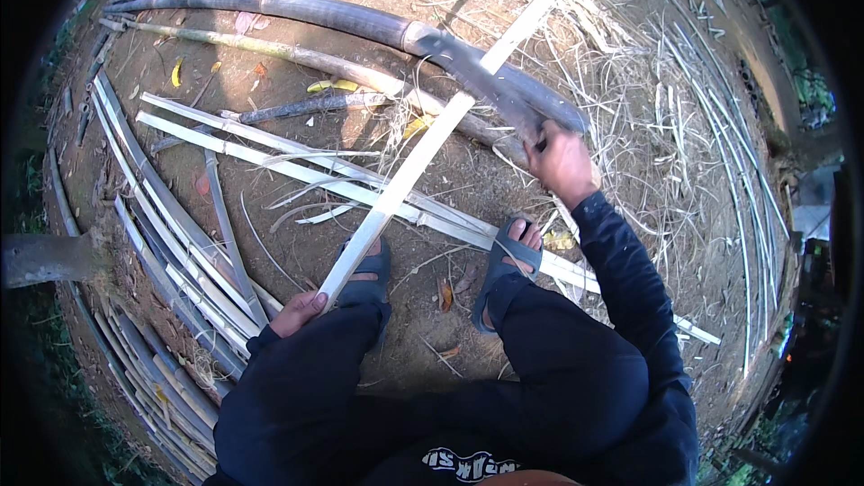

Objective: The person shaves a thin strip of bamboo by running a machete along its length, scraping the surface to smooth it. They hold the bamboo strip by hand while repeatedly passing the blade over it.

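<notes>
A long pale split bamboo strip (405, 175) slants up and away from me, its far part crossing over a thick dark bamboo pole (333, 13). My left hand (299, 312) grips the near end, thumb on top, beside my left knee. My right hand (564, 162) is closed round the handle of a machete (481, 76). The broad dark blade, smeared by motion, lies against or just over the strip where it meets the pole; I cannot tell whether they touch. Most of the handle is hidden by my fingers.
A thinner bamboo pole (297, 56) lies below the thick one. Split strips (261, 157) cross the ground before my sandals (508, 256). More strips (180, 234) are piled at left, others (720, 153) at far right. Thin shavings (621, 81) litter the dirt.
</notes>
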